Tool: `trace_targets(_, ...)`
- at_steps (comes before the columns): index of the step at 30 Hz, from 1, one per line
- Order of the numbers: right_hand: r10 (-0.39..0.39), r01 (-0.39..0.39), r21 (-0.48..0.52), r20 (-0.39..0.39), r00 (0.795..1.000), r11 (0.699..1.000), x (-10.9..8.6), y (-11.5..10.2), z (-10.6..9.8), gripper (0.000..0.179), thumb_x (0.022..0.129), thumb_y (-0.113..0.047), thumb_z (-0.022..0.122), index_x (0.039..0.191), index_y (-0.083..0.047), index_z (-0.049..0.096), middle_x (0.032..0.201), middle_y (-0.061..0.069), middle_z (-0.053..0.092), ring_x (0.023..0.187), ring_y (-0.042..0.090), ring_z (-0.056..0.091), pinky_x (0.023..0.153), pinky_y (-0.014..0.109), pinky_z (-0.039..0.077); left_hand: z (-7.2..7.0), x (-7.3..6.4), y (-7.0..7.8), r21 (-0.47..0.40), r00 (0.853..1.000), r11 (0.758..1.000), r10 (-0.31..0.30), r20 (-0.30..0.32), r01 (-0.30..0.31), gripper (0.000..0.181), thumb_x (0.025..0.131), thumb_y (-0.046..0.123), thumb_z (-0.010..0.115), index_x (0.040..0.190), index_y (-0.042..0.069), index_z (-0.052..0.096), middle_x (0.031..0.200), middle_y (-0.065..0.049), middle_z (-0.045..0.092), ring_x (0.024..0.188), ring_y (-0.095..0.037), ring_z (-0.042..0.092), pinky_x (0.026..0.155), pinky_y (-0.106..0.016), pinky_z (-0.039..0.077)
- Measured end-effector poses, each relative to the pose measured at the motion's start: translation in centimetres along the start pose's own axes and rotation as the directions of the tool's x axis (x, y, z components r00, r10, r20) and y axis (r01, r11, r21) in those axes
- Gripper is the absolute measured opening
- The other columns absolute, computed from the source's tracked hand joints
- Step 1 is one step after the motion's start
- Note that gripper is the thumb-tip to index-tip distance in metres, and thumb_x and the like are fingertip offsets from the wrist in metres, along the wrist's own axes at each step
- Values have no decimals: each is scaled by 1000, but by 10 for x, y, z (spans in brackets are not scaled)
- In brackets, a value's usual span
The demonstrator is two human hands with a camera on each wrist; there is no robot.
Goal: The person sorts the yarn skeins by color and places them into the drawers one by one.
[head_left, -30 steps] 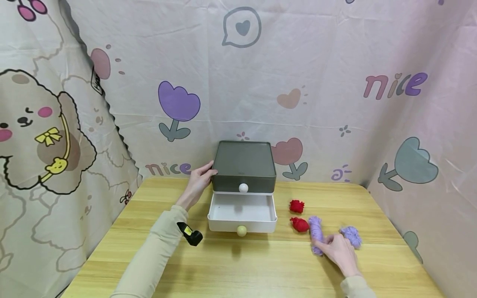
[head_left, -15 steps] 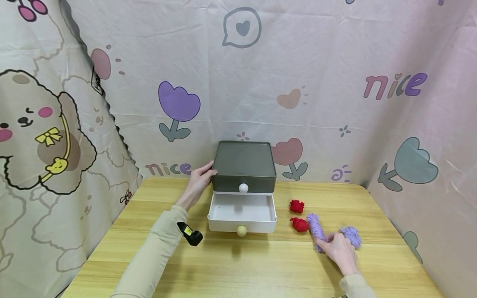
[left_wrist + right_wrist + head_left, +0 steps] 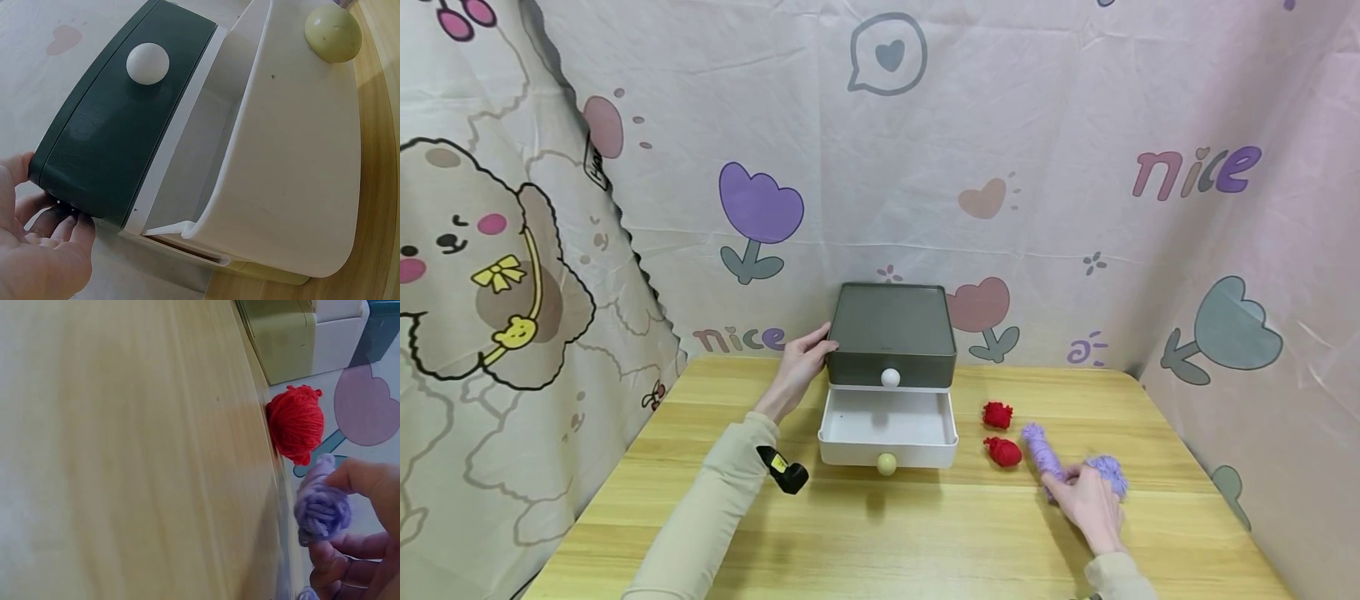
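Note:
A small desktop drawer organizer with a dark green top stands at the table's back. Its lower white drawer, with a yellow-green knob, is pulled out; the bare inside shows. My left hand holds the organizer's left side near the front corner, thumb and fingers against the dark green part in the left wrist view. On the right, my right hand pinches the near end of a long purple yarn skein between thumb and fingers. In the right wrist view, the skein points end-on toward the camera.
Two red yarn balls, one behind and one in front, lie between the organizer and the skein. Another purple yarn bundle lies just behind my right hand. A printed curtain hangs behind the wooden table.
The purple skein has turned and shifted slightly right and away from me, with its far end now clear of the front red ball. My left hand and the organizer have stayed still.

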State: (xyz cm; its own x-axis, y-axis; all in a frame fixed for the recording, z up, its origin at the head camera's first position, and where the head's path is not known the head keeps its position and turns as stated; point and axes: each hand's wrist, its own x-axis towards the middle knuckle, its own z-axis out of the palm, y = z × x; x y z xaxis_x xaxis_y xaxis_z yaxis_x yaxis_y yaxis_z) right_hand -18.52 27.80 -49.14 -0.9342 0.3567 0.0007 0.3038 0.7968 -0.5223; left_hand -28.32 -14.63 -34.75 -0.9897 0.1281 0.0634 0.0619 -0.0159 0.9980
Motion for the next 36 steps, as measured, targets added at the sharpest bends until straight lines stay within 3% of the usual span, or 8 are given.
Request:
trace_targets(9,-22,38,117,-138,990,992,-1,-3,-3,47,76,-50,60,106,-13,60,96,8,64,82,22,58,56,24,37,0,0,0,-5,1000,1000,-11,-8,11,55,89,13,50,139,10,28,150,-5,16,136,-20,19,110,-37,22)
trace_targets(13,-45,90,201,-215,976,975,1,-3,-3,43,79,-45,60,106,-11,59,99,14,66,82,24,61,65,32,45,-3,9,-10,-21,1000,1000,-7,-19,7,55,89,15,52,139,13,30,149,-2,18,135,-18,20,110,-36,22)
trace_targets(16,-48,124,267,-275,960,956,1,-5,-3,38,79,-38,64,103,-10,62,96,17,67,74,13,62,70,29,46,-5,15,-18,-29,1000,1000,-6,-28,5,54,88,16,53,138,15,31,149,-1,19,134,-16,22,110,-36,22)
trace_targets(19,-42,160,361,-315,948,919,2,-6,-4,32,76,-31,68,99,-8,63,91,13,68,65,-6,55,63,15,45,-5,15,-18,-28,1000,1000,-7,-29,6,54,88,16,53,138,14,31,149,-2,19,134,-16,23,110,-36,23)
trace_targets(22,-44,207,524,-307,951,826,9,0,2,33,74,-25,72,99,-5,63,85,0,69,64,-11,55,57,12,49,-5,15,-18,-25,1000,1000,-6,-27,6,54,88,16,53,138,15,32,149,-2,19,134,-16,23,110,-36,22)
trace_targets(28,-76,201,876,-186,980,438,40,34,29,42,70,-8,74,108,0,60,85,-4,69,71,9,66,63,25,54,-5,14,-18,-24,1000,1000,-9,-26,8,54,89,17,53,138,16,32,149,-2,18,135,-17,22,110,-37,22)
trace_targets(32,-95,178,916,-154,984,360,40,33,27,45,71,-7,73,113,1,58,92,2,69,74,14,66,69,28,54,-5,15,-18,-32,1000,999,-7,-30,6,54,88,16,53,138,15,32,149,-2,19,134,-16,22,110,-36,23)
trace_targets(36,-174,162,940,-113,978,300,20,7,1,45,75,-4,68,117,4,54,96,2,69,78,13,66,75,28,53,-5,15,-18,-42,1000,999,0,-31,-2,54,89,15,53,138,14,32,149,-2,19,134,-16,22,110,-35,23)
